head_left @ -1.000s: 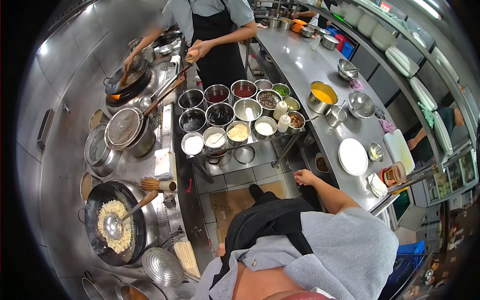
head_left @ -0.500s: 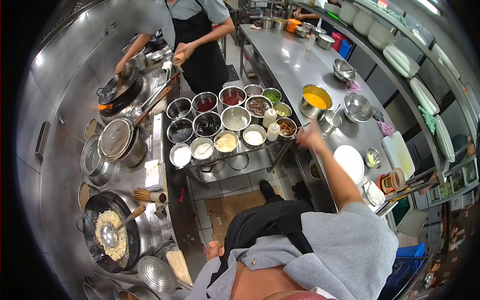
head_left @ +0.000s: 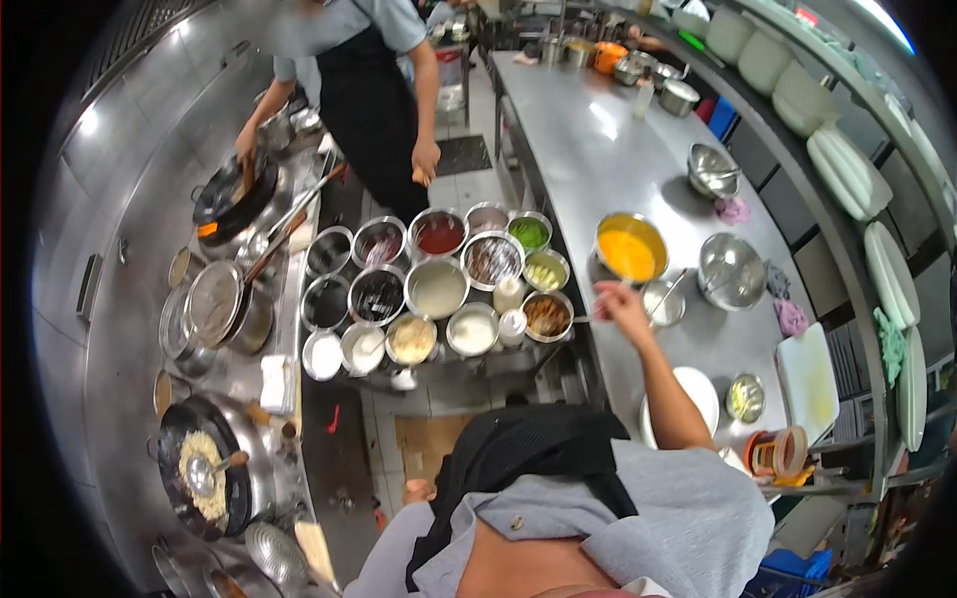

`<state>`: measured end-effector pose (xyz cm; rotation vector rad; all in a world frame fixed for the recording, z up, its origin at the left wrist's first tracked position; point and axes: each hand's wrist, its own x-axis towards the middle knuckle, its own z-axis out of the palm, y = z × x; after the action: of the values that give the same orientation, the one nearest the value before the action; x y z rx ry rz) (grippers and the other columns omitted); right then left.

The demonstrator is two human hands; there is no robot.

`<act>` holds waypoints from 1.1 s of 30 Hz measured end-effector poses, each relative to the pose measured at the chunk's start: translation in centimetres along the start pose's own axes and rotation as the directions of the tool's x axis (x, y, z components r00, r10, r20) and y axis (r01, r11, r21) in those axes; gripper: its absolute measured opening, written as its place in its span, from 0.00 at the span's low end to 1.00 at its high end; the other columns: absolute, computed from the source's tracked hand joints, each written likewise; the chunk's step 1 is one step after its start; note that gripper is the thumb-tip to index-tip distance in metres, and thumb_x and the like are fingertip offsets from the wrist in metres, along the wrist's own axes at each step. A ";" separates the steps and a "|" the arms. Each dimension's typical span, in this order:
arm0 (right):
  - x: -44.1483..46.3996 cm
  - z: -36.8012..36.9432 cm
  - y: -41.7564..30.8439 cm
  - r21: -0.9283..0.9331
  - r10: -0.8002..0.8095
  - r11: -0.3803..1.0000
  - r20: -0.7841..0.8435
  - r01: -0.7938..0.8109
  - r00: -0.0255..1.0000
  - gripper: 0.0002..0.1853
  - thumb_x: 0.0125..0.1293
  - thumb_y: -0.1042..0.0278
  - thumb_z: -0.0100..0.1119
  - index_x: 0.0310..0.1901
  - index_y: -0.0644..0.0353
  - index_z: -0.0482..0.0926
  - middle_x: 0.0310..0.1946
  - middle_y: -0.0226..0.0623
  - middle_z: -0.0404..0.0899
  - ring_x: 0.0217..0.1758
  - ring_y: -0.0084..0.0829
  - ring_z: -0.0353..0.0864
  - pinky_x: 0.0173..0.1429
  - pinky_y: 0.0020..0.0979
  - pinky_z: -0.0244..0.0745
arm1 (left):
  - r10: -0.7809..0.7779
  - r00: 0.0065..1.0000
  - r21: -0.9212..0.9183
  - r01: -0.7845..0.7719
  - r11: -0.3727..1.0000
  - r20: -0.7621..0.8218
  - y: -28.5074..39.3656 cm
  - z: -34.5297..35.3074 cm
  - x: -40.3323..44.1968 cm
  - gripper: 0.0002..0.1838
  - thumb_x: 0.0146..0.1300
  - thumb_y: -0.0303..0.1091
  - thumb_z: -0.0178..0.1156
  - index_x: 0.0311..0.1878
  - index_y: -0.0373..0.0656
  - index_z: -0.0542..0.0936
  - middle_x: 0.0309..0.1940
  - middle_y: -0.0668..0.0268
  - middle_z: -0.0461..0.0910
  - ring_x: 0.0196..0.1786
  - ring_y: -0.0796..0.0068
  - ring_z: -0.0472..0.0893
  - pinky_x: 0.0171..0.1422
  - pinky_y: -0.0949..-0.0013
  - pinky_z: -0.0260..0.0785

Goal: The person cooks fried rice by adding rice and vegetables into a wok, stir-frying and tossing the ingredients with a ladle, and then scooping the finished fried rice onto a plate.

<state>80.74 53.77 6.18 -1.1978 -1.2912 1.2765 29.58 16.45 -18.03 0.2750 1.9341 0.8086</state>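
Moved since the first earlier frame: right hand (head_left: 620, 304), from beside the counter edge up to the steel pot (head_left: 653, 227) of yellow liquid. Also lowered to the side since then: one hand (head_left: 426, 162) of the co-worker (head_left: 364, 110), at the upper part of the frame.

Right of centre, pot of yellow liquid just above the right hand; small steel pot (head_left: 660, 311) just to the right, with spoon handle (head_left: 678, 283) slanting up and right. Just left of the same hand, long handle (head_left: 584, 320) from pot (head_left: 550, 340) of brown pieces, with long axis almost level across the frame and end toward the fingers. Fingers partly bent; cannot tell whether closed on this handle or only near to it.

Left hand (head_left: 419, 490) low in the frame, beside apron (head_left: 538, 458), much farther from these pots; grip partly hidden, cannot tell.

Under the right forearm, white plate (head_left: 703, 394) on steel counter (head_left: 618, 149); to the right, steel bowl (head_left: 733, 274). At lower left, wok (head_left: 179, 424) with pale food and ladle (head_left: 200, 476).
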 end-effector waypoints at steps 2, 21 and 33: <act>1.4 0.5 -4.0 -0.238 0.017 0.971 0.195 0.031 0.981 0.31 0.72 0.68 0.58 0.74 0.57 0.60 0.33 0.35 0.83 0.30 0.23 0.83 0.34 0.24 0.78 | 0.034 0.999 -0.227 -0.026 0.974 0.033 1.5 2.5 0.8 0.18 0.47 0.21 0.68 0.44 0.34 0.79 0.36 0.59 0.82 0.33 0.67 0.84 0.36 0.62 0.80; 9.9 5.3 -2.6 -0.417 -0.078 0.854 0.492 0.313 0.867 0.30 0.64 0.67 0.61 0.69 0.52 0.68 0.41 0.41 0.83 0.40 0.30 0.85 0.46 0.33 0.80 | 0.120 0.988 0.299 -0.087 0.950 -0.094 10.4 10.7 -1.4 0.17 0.57 0.46 0.64 0.37 0.40 0.83 0.35 0.57 0.85 0.37 0.66 0.83 0.39 0.59 0.75; 11.8 10.7 3.0 -0.343 -0.282 0.745 0.615 0.572 0.736 0.42 0.53 0.61 0.73 0.70 0.57 0.66 0.43 0.44 0.79 0.39 0.38 0.80 0.48 0.36 0.77 | 0.244 0.962 0.227 -0.212 0.951 -0.122 6.2 4.0 -2.5 0.16 0.59 0.48 0.63 0.32 0.42 0.83 0.31 0.59 0.85 0.32 0.70 0.84 0.33 0.59 0.76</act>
<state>69.09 64.51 2.62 -0.7859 -2.2969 0.9373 33.30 21.55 -13.43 0.5923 2.1598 0.7901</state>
